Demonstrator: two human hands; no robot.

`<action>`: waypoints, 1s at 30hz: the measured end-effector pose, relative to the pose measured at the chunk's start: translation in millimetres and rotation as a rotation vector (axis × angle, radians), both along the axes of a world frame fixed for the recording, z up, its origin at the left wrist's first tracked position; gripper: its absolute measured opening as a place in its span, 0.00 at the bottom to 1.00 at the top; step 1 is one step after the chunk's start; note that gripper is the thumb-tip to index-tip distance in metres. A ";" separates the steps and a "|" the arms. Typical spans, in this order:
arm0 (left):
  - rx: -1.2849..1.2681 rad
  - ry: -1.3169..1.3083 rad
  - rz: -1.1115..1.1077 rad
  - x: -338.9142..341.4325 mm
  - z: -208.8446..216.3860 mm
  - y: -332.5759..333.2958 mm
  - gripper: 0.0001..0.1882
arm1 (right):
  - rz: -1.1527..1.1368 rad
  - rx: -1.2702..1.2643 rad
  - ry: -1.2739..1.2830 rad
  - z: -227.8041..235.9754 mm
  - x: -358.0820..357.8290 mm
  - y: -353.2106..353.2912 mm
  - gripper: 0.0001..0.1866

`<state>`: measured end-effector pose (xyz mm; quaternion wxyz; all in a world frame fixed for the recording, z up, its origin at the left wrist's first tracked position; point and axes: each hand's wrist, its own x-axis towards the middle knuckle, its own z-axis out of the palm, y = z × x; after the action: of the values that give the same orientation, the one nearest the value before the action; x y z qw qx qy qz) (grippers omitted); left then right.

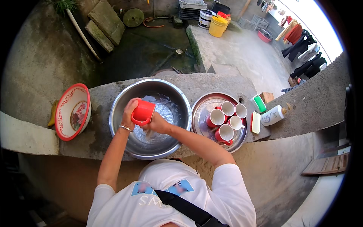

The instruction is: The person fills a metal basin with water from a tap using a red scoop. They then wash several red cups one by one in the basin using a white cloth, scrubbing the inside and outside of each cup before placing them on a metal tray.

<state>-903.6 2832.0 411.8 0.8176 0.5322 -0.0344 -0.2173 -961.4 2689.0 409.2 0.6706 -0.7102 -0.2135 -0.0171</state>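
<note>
Both hands, left hand (129,110) and right hand (157,123), grip wet red mug (143,112) over steel basin (180,99) beneath them; slick grip could slip, chipping mug on desk (211,82).

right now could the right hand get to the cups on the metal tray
Probably yes. The cups stand open on the tray just right of the basin, nothing between. But the right hand is busy at the red cup with the left hand.

You get bright, soft daylight from the upper right, blown out there; fisheye bends edges, corners black.
</note>
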 end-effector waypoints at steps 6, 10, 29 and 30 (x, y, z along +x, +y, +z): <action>0.039 0.422 -0.122 -2.9 -10.7 2.4 0.27 | 0.019 -0.592 -0.400 -64.7 17.0 -17.6 0.29; -0.023 0.094 -0.121 -8.2 -1.9 7.3 0.35 | 0.124 -0.248 0.281 -14.8 5.3 -17.8 0.24; 0.507 0.249 0.198 13.7 -78.1 16.7 0.29 | -0.325 -1.097 0.102 -96.8 27.8 -34.9 0.12; 0.491 0.268 0.163 13.3 -80.8 16.1 0.28 | -0.297 -0.936 0.212 -103.1 32.4 -31.4 0.14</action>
<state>-890.3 2848.2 331.0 0.6762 0.6818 0.1706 -0.2210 -929.0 2657.6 306.1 0.2883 -0.9555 -0.0255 0.0576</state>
